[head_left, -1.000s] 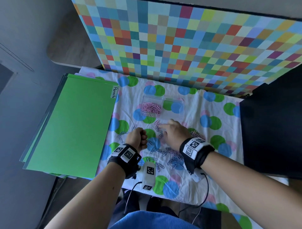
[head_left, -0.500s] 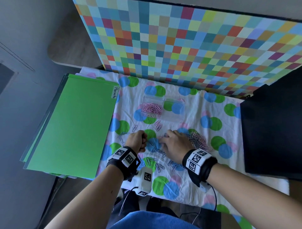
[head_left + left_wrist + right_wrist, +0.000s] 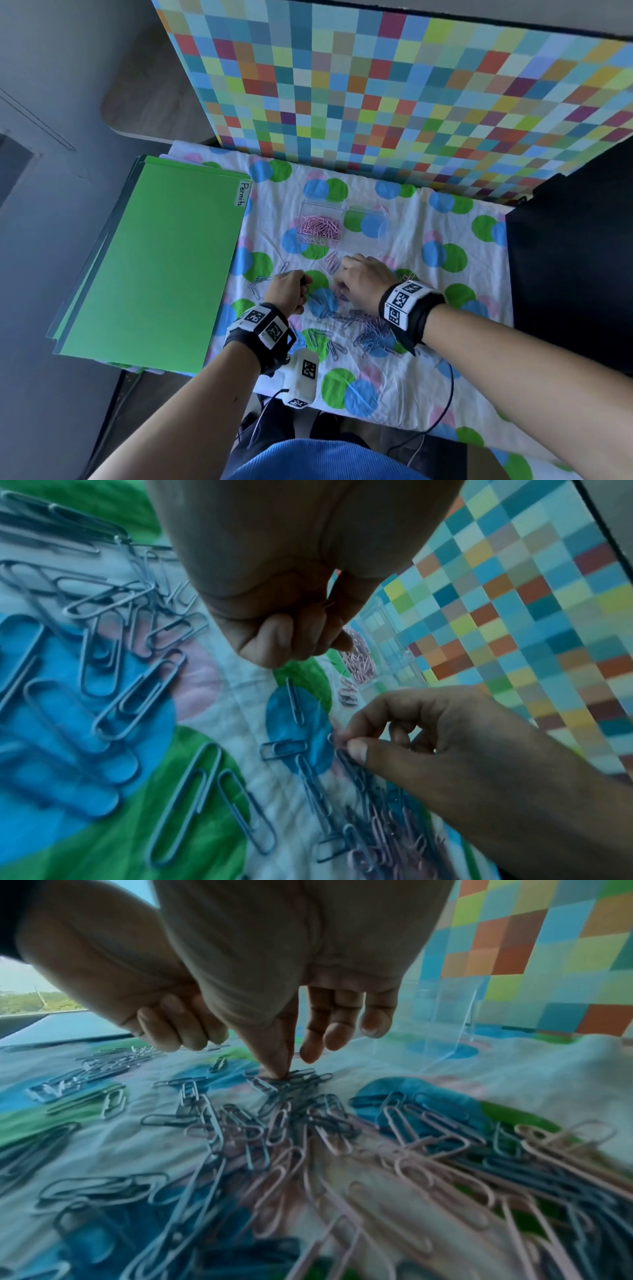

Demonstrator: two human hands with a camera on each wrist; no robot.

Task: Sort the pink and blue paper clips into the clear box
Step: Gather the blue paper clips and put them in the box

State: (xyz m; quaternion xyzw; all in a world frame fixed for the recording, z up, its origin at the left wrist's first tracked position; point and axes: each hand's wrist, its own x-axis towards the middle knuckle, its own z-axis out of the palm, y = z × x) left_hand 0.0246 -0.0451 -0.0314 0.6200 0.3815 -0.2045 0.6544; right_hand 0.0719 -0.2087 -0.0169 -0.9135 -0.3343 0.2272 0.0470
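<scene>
A bench (image 3: 394,404) covered by a dotted cloth is backed by a checkered panel (image 3: 394,102), with a green folder (image 3: 154,267) laid at the left, out of the sorting area. The clear box (image 3: 342,222) is set at the far side of the cloth, within reach of both hands; its left compartment is filled with pink clips (image 3: 318,226), while the right one appears empty, presumably kept for blue.

Unsorted clips (image 3: 363,329) are spread loosely on the cloth near the person, blue (image 3: 164,696) and pink (image 3: 428,1156) mixed, so that single ones can be picked out. A few pink ones (image 3: 333,262) lie just before the box.

The left hand (image 3: 287,287) is held as a closed fist above the cloth; a collected clip may be kept inside, but that cannot be told. The right hand (image 3: 363,284) is lowered onto the pile, thumb and forefinger (image 3: 356,750) pinched on a clip at the pile's far edge, the other fingers (image 3: 339,1023) left loosely extended.
</scene>
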